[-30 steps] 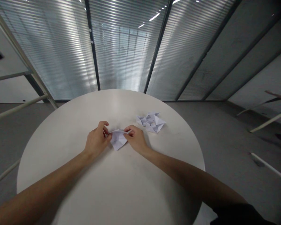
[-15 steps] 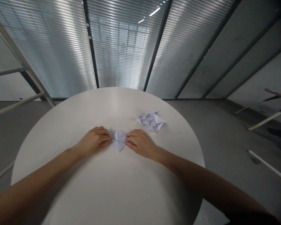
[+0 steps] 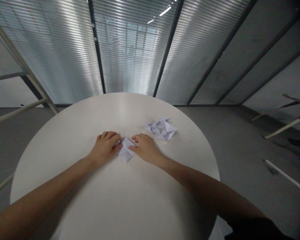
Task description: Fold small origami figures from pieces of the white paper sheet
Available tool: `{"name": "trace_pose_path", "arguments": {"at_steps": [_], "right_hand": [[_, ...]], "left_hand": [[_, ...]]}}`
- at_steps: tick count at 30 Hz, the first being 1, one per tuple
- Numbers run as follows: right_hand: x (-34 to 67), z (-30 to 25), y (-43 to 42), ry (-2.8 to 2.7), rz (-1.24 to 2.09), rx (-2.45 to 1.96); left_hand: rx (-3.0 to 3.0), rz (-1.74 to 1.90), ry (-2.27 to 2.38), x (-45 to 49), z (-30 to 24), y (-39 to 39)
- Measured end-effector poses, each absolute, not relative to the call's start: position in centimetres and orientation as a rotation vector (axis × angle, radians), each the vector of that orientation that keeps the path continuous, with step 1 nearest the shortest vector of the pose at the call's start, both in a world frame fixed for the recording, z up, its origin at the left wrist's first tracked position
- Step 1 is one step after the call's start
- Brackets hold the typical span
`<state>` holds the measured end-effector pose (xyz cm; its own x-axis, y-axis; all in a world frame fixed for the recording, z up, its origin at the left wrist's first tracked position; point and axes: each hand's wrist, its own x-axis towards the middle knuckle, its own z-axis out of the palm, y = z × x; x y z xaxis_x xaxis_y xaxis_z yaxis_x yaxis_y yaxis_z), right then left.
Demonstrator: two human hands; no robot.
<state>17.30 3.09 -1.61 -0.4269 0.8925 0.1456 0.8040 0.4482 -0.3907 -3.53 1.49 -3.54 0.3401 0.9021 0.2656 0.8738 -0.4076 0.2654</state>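
Note:
A small folded piece of white paper (image 3: 125,152) lies flat on the round white table (image 3: 90,116), near its middle. My left hand (image 3: 105,147) rests palm down on the paper's left part, fingers stretched out and pressing it. My right hand (image 3: 145,148) lies flat on the paper's right part, its fingers pointing left toward the other hand. Both hands cover the paper's upper edges, so only its lower point shows between them.
A loose heap of folded white paper pieces (image 3: 161,129) lies on the table to the right of my right hand. Behind the table stand glass walls with blinds (image 3: 130,50). Grey floor surrounds the table; thin white bars (image 3: 285,176) lie at right.
One second ago both hands pinched the paper, lifted slightly. They then laid it flat and now press on it with fingers extended, having shifted a little further over it.

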Motion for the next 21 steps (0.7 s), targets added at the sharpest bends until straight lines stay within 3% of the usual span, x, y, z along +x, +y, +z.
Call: {"name": "trace_pose_path", "arguments": {"at_steps": [9, 15, 21], "right_hand": [[16.6, -0.6, 4.0, -2.233, 0.742, -1.568], [18.1, -0.3, 3.2, -2.182, 0.358, -0.897], [19.7, -2.4, 2.7, -2.541, 0.268, -0.730]], "left_hand": [[2.442, 0.732, 1.607, -4.1, -3.5, 2.1], [2.682, 1.247, 1.318, -4.6, -1.8, 1.0], [3.005, 0.799, 0.962, -4.3, -1.9, -0.4]]}}
